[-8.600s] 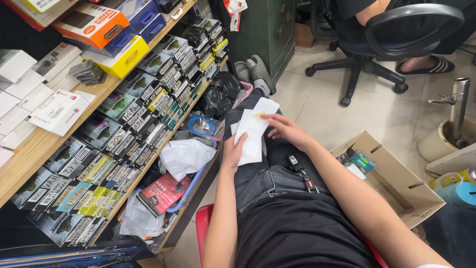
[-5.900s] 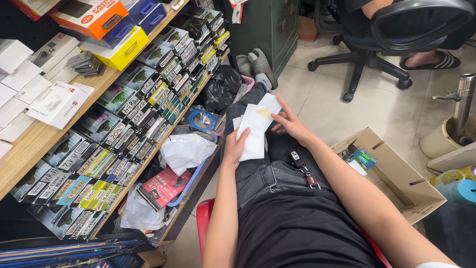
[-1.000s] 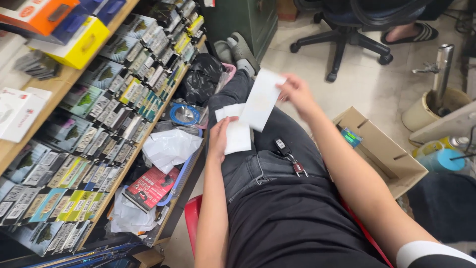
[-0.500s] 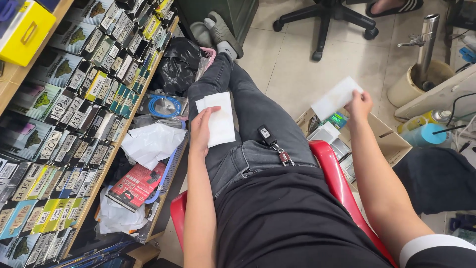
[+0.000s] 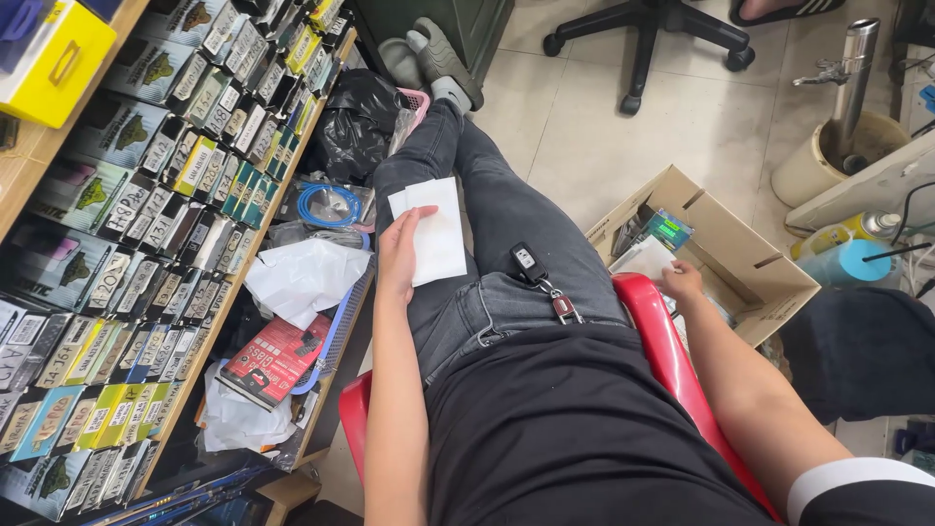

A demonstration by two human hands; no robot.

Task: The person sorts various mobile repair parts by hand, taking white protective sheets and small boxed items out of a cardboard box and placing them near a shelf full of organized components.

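Note:
I sit on a red stool (image 5: 654,321) with my legs stretched out. My left hand (image 5: 400,249) rests flat on a small stack of white paper slips (image 5: 435,226) lying on my left thigh. My right hand (image 5: 679,281) reaches down to the right into an open cardboard box (image 5: 740,242) and touches a white slip (image 5: 643,258) lying among the items inside. A car key with a fob (image 5: 536,270) hangs at my jeans pocket.
A wooden shelf rack (image 5: 146,244) full of small packaged goods runs along the left. Below it lie white bags (image 5: 302,278), a red box (image 5: 273,358), a blue cable coil (image 5: 326,205) and a black bag (image 5: 355,117). An office chair base (image 5: 643,39) stands ahead, spray bottles (image 5: 847,244) at right.
My right hand lifted one white slip off the stack on my thigh, swung it right and lowered it into the cardboard box. My left hand stayed on the stack.

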